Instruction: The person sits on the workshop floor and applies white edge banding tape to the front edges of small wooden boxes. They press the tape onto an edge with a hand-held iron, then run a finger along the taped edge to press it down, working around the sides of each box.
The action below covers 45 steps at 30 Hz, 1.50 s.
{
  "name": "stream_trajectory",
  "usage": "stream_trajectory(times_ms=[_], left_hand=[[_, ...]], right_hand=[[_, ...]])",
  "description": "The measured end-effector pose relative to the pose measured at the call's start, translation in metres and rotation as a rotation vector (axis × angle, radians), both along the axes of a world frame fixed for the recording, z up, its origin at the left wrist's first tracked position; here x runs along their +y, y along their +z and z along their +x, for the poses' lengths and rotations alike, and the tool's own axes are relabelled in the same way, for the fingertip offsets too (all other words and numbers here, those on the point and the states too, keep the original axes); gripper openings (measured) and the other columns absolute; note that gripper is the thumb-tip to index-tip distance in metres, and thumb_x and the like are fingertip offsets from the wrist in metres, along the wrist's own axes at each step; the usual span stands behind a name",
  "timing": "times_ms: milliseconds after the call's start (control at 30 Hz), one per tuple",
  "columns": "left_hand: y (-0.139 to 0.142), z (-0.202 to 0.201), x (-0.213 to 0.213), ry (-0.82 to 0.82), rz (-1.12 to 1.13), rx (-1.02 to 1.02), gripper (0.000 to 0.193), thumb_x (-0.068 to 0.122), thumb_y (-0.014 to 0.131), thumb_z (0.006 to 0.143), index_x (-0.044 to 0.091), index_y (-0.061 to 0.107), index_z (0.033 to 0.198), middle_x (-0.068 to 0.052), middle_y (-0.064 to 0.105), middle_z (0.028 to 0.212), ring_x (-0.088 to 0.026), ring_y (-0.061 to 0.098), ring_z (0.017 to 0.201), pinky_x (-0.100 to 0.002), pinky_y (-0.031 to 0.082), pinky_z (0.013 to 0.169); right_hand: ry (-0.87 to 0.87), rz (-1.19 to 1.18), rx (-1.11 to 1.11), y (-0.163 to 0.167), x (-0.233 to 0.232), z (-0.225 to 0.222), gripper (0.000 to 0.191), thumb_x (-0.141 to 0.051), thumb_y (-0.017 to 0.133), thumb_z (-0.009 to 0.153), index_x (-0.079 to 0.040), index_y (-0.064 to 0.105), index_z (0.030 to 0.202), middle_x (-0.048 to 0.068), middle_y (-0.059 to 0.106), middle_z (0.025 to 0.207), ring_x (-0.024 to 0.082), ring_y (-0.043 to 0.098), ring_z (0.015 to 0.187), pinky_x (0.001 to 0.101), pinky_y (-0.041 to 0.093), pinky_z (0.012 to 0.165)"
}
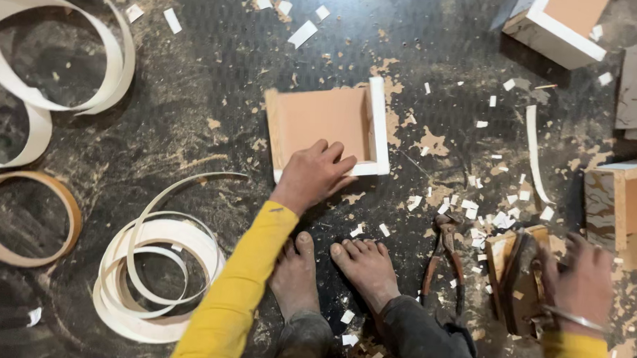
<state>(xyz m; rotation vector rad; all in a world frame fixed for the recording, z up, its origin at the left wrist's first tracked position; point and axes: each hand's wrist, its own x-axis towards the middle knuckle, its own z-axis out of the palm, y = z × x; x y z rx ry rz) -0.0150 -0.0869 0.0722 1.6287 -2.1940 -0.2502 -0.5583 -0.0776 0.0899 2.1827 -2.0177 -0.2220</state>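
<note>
1. Floor (193, 88): dark, worn and littered with small white offcuts. The person sits on it, bare feet (336, 269) forward.
2. Coils of white edge strip (157, 265) lie at lower left, a larger loose coil (45, 52) at upper left, and a tan ring (23, 220) between them at the left edge.
3. Small board box (328, 129), open side up, lies on the floor just ahead of the feet. White strip covers its right and near edges; the left and far edges look bare brown. Judgement: edging partly done, two edges left.
4. Other boxes: one with white edging at top right (558, 25), one at the right edge (629, 200).
5. Left hand (313, 175): flat, fingers spread, pressing the near edge of the box; holds nothing.
6. Right hand (579, 283): blurred, closed around the handle of a brown wooden tool (518, 281) resting on the floor.
7. Pliers (444, 260) lie untouched between the feet and the tool.
8. One loose curved strip (534, 156) lies right of the box.
</note>
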Motion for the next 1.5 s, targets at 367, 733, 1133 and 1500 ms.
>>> stream_trajectory(times_ms=[367,733,1133,1500], left_hand=[[-0.018,0.004,-0.006,0.144,0.053,0.046,0.034,0.045,0.076,0.085,0.013,0.069,0.09,-0.005,0.061,0.095,-0.024,0.063,0.095,-0.038,0.057,0.068],[-0.012,0.014,-0.009,0.208,0.33,0.074,0.047,0.04,0.088,0.068,0.007,0.071,0.098,-0.009,0.066,0.102,-0.029,0.065,0.101,-0.044,0.057,0.077],[-0.012,0.023,0.002,0.174,0.318,0.083,0.04,0.036,0.088,0.071,0.006,0.073,0.093,-0.009,0.067,0.1,-0.027,0.066,0.1,-0.042,0.058,0.079],[-0.003,0.024,0.006,0.174,0.34,0.052,0.041,0.037,0.088,0.072,0.005,0.073,0.093,-0.009,0.067,0.1,-0.026,0.067,0.099,-0.041,0.058,0.081]], right_hand=[[-0.335,0.317,-0.502,0.061,-0.001,0.049,0.042,-0.036,0.071,0.1,0.005,0.069,0.109,0.019,0.065,0.072,0.024,0.06,0.059,0.0387,0.047,0.056],[0.264,0.406,-0.706,0.069,-0.134,0.343,0.036,-0.036,0.059,0.107,-0.001,0.06,0.117,0.021,0.074,0.092,0.029,0.073,0.073,0.0407,0.059,0.064],[0.248,0.232,-0.528,0.056,-0.111,0.391,0.046,-0.044,0.064,0.103,0.0,0.053,0.107,0.031,0.068,0.083,0.051,0.068,0.076,0.0554,0.056,0.066],[0.187,0.204,-0.507,0.058,-0.088,0.387,0.048,-0.046,0.064,0.102,0.0,0.056,0.11,0.033,0.068,0.084,0.053,0.067,0.08,0.0566,0.055,0.07]])
